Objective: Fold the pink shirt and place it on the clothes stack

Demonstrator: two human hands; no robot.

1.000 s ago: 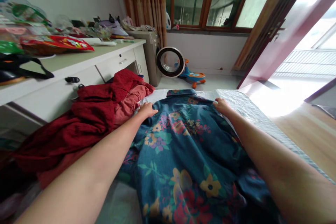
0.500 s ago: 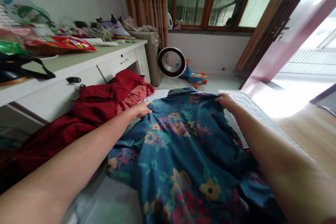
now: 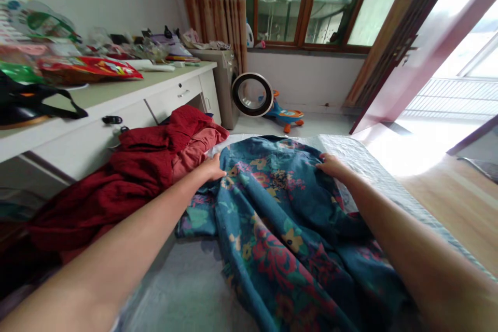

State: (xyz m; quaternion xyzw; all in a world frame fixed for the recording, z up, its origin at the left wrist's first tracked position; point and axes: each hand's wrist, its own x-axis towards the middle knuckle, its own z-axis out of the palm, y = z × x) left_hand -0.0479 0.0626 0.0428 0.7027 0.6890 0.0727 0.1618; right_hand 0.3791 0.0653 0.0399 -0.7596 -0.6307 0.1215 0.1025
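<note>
A blue-green floral shirt [image 3: 268,207] lies over the bed [image 3: 179,280], its back upward and its shoulder end away from me. My left hand [image 3: 213,167] is closed on the cloth at the left shoulder. At the right shoulder my right hand [image 3: 330,165] pinches the fabric too. The collar is out of sight, hidden beyond the far edge. One sleeve hangs out below my left hand, and the lower part of the shirt is gathered in loose folds towards me.
Dark red clothing [image 3: 143,155] is heaped left of the shirt. Beyond it runs a white desk [image 3: 163,88] covered with bags and small items. A washing machine [image 3: 223,83] with its round door swung out stands behind, beside a blue-orange ride-on toy [image 3: 286,115]. A door [image 3: 404,57] stands ajar at right.
The collar has tipped over out of sight at the far end. The shirt's lower part has shifted right and bunched into folds, baring more of the bed at left. Both hands keep their hold.
</note>
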